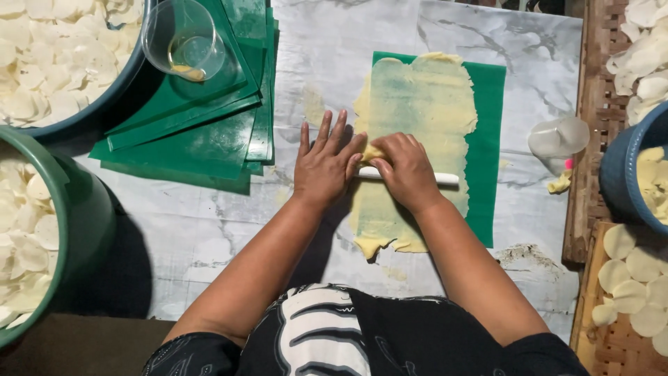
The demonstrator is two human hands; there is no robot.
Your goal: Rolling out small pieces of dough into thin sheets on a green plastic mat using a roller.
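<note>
A thin sheet of pale yellow dough (417, 104) lies spread over a green plastic sheet (490, 139) on a marble-patterned table (334, 49). A white rolling rod (445, 179) lies across the dough. My right hand (405, 170) presses down on the rod, fingers curled over it and over a small lump of dough. My left hand (323, 163) rests flat at the dough's left edge, fingers spread, its fingertips touching the rod's left end.
A stack of green plastic sheets (202, 132) lies at the left, with a clear measuring cup (182, 38) on it. Basins of white dough discs stand at top left (56, 63), left (28, 237) and right (643, 174). A clear plastic cup (559, 137) lies tipped at the right.
</note>
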